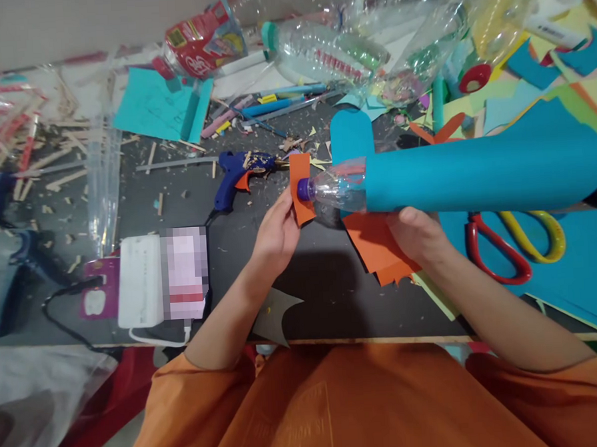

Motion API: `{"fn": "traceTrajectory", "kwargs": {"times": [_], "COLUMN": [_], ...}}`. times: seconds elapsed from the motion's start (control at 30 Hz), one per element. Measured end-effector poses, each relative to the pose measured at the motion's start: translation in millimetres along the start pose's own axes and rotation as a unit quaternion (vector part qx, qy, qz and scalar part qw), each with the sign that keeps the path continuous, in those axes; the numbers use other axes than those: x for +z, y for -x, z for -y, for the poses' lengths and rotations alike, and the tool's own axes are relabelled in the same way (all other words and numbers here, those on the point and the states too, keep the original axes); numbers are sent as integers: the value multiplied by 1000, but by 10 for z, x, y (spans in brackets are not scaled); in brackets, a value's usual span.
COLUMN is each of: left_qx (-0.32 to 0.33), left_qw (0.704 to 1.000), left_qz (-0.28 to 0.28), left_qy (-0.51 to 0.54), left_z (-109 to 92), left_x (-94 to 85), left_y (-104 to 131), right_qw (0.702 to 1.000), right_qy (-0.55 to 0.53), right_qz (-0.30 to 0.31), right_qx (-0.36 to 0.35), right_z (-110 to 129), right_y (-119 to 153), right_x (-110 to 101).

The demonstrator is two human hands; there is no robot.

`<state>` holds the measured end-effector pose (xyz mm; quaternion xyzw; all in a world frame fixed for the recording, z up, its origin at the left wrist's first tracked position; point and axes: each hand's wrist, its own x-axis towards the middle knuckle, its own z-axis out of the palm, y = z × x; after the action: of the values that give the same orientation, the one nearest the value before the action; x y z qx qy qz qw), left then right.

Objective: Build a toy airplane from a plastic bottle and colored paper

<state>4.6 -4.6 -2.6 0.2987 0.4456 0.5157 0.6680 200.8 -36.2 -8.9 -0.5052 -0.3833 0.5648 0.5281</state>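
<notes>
A plastic bottle (343, 181) wrapped in blue paper (456, 174) lies across the view, its purple cap (304, 189) pointing left. Its neck end shows clear plastic. A rounded blue paper piece (351, 137) sticks out on the far side near the neck. My left hand (277, 232) is closed on a small orange paper strip (302, 206), held against the cap; some fingers are hidden behind it. With the thumb up along its near side, my right hand (419, 236) grips the wrapped bottle from below. Orange paper sheets (374, 246) lie under that hand.
A blue hot glue gun (239, 176) rests left of my left hand, its cord running to a white power bank (140, 282) area. Red-handled scissors (497, 253) and a yellow handle (537, 238) lie right. Plastic bottles (319, 52), wood sticks and paper scraps cover the back.
</notes>
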Motion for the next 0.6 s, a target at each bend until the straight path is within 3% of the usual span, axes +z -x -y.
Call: {"fn": "traceTrajectory", "kwargs": {"times": [0.37, 0.6], "left_qx": [-5, 18], "left_qw": [1000, 1000], "left_qz": [25, 22], "left_qy": [8, -1], "left_z": [-14, -36], "left_x": [20, -6], "left_y": [13, 11], "right_qw": [996, 998], "right_qy": [62, 47], "right_qz": [-14, -2], "right_qx": [-55, -49], "right_z": [-133, -59], "right_y": [54, 15], "right_x": [-130, -49]}}
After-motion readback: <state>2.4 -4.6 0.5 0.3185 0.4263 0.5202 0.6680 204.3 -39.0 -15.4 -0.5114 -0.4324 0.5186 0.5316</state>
